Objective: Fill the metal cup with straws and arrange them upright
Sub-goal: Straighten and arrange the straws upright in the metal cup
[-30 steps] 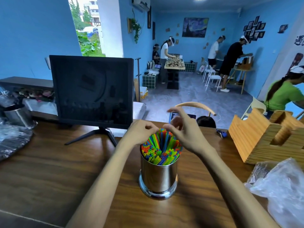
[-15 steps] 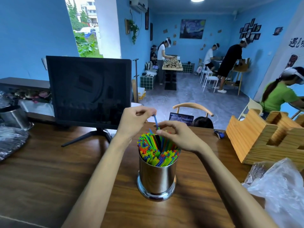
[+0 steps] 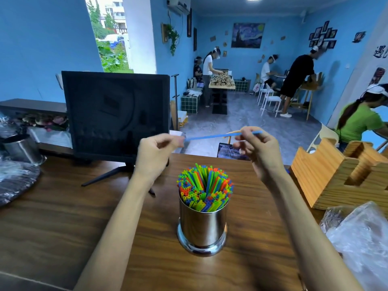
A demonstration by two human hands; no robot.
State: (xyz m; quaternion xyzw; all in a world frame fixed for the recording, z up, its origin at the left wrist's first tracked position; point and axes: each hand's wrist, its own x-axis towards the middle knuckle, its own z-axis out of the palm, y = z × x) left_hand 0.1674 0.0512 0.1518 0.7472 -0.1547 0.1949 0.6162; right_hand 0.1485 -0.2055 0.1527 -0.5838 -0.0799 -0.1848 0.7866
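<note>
One blue straw (image 3: pixel 212 136) held level at frame centre, your left hand (image 3: pixel 156 151) and right hand (image 3: pixel 259 149) each pinching one end. Metal cup (image 3: pixel 202 225) below on table (image 3: pixel 52 227), packed full. Risk: forced entry bends straw, pushes neighbours out.

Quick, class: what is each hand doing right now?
Left hand: pinches one end of the thin blue plastic straw, held roughly level above the shiny metal cup.
Right hand: pinches the same straw near its other end.

Readable text: one sign only
You are facing a white wall panel (image 3: pixel 380 51) showing the Chinese character 遇, cut off at the edge.
</note>
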